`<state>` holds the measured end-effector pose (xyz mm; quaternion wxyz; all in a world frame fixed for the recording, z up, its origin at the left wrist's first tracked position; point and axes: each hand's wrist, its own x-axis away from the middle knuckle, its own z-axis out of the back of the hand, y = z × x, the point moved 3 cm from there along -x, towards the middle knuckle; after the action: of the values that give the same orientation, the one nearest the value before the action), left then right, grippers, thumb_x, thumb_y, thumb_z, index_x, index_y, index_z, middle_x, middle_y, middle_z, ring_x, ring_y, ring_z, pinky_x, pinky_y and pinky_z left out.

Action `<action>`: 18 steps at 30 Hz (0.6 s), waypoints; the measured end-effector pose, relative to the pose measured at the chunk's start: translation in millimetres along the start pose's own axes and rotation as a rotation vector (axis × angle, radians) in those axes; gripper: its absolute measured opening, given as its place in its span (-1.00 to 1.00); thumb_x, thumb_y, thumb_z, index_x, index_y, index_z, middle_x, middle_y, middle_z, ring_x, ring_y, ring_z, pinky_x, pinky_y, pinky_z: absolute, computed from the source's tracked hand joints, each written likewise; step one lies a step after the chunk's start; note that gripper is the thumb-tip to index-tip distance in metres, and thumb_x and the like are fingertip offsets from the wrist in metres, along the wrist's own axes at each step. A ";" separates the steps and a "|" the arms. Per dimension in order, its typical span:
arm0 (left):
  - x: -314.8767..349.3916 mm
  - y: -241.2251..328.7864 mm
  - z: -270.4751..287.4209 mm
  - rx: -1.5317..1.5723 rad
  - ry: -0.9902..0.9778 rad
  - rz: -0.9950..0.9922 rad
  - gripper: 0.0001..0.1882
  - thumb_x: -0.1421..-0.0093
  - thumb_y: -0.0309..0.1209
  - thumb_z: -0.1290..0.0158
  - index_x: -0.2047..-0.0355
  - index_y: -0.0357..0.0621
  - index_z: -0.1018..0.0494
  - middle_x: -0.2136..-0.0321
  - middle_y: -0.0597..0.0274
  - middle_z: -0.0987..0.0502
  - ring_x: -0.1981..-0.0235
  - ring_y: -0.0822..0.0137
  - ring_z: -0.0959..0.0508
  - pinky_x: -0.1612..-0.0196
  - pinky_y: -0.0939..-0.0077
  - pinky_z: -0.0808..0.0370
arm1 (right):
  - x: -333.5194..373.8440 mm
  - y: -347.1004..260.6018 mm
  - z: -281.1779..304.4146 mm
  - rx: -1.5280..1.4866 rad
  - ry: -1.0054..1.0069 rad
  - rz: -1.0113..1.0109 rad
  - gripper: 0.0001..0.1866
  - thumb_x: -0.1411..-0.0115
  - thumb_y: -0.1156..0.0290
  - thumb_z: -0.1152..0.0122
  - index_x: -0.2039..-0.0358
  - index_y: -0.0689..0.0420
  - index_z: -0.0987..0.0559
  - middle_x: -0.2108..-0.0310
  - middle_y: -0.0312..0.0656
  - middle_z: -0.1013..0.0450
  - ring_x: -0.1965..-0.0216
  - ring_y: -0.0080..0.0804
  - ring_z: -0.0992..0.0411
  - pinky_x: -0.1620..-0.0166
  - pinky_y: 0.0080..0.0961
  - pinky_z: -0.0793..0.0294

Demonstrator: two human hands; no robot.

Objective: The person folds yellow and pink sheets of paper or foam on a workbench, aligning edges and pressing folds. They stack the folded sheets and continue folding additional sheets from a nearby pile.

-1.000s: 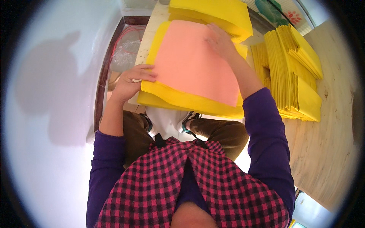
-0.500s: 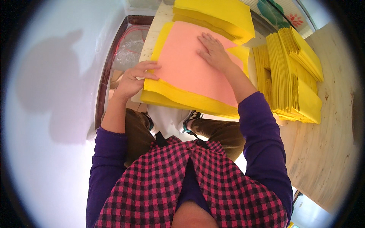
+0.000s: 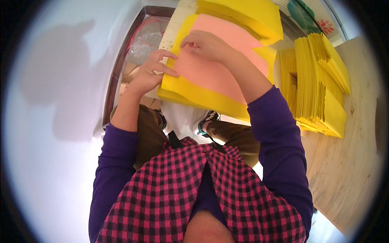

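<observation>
A pink sheet lies flat on a stack of yellow sheets, which look like felt or soft cloth. Beside the stack's left edge, my left hand has its fingers apart, the tips over the yellow border. My right hand is over the left part of the pink sheet, its fingers curled in and closed. Whether anything is pinched there is hidden.
Another yellow pile stands just beyond. To the right, several bundles of folded yellow pieces rest on a wooden table. A clear plastic bag sits left of the work surface, near a pale wall.
My right hand has slid left across the pink sheet, and its spread fingers have curled in. My left hand's fingers have spread further apart. The whole view has shifted slightly.
</observation>
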<state>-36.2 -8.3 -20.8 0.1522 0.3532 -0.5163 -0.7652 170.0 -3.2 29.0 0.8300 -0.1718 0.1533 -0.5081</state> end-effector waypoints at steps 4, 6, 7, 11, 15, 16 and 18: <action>1.2 0.5 1.9 -0.129 0.002 0.006 -0.72 0.10 -0.59 -0.15 0.43 0.15 -0.67 0.05 0.31 -0.45 -0.07 0.21 -0.31 -0.18 0.34 -0.17 | -8.1 -2.3 -5.8 -0.026 -0.098 0.028 -0.80 -0.05 0.47 -0.14 0.27 0.02 -0.59 0.32 -0.11 -0.46 0.26 -0.14 -0.44 0.20 -0.30 -0.43; 0.9 -0.6 1.1 -0.135 -0.001 0.003 -0.71 0.10 -0.59 -0.15 0.43 0.16 -0.67 0.04 0.31 -0.46 -0.08 0.21 -0.30 -0.19 0.34 -0.16 | -10.9 -1.2 -7.4 -0.034 -0.143 0.008 -0.80 -0.03 0.47 -0.17 0.28 0.03 -0.58 0.34 -0.11 -0.45 0.27 -0.15 -0.43 0.22 -0.31 -0.42; 0.5 -1.3 0.8 -0.121 -0.001 0.002 -0.71 0.11 -0.59 -0.14 0.43 0.16 -0.67 0.04 0.31 -0.46 -0.09 0.21 -0.29 -0.19 0.34 -0.16 | -11.9 -0.3 -8.5 -0.031 -0.171 -0.014 -0.80 -0.02 0.47 -0.18 0.29 0.03 -0.58 0.35 -0.12 -0.45 0.28 -0.15 -0.43 0.22 -0.31 -0.42; -0.3 -2.2 0.2 -0.138 0.006 -0.020 -0.75 0.11 -0.59 -0.23 0.45 0.13 -0.67 0.03 0.26 -0.44 -0.10 0.22 -0.34 -0.20 0.32 -0.18 | -15.4 -2.1 -10.0 -0.049 -0.177 0.030 -0.81 0.01 0.47 -0.22 0.32 0.04 -0.57 0.37 -0.12 -0.44 0.30 -0.18 -0.43 0.25 -0.33 -0.42; 0.6 -3.0 0.1 -0.128 -0.001 0.020 -0.67 0.11 -0.63 -0.11 0.42 0.16 -0.67 0.00 0.36 -0.46 -0.11 0.21 -0.28 -0.22 0.40 -0.15 | -16.7 -3.8 -12.6 -0.076 -0.169 0.053 -0.83 0.01 0.48 -0.21 0.33 0.06 -0.57 0.37 -0.13 -0.43 0.31 -0.19 -0.43 0.25 -0.34 -0.42; 0.5 -3.1 0.2 -0.127 -0.005 0.020 -0.67 0.11 -0.63 -0.11 0.41 0.16 -0.67 0.00 0.36 -0.46 -0.11 0.21 -0.28 -0.22 0.41 -0.16 | -16.2 -3.9 -12.9 -0.095 -0.164 0.062 -0.83 0.01 0.49 -0.21 0.33 0.07 -0.57 0.37 -0.13 -0.43 0.31 -0.20 -0.43 0.25 -0.35 -0.42; 0.3 -3.9 0.0 -0.129 -0.017 0.022 -0.66 0.10 -0.64 -0.10 0.41 0.15 -0.67 0.01 0.36 -0.46 -0.11 0.23 -0.29 -0.20 0.43 -0.18 | -14.4 -2.7 -13.0 -0.130 -0.164 0.034 -0.82 0.01 0.49 -0.21 0.33 0.07 -0.57 0.36 -0.13 -0.44 0.31 -0.21 -0.44 0.24 -0.35 -0.42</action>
<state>-35.9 -6.8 -24.3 0.1787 0.3306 -0.4710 -0.7980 156.1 6.8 19.7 0.8354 -0.2638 0.1204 -0.4670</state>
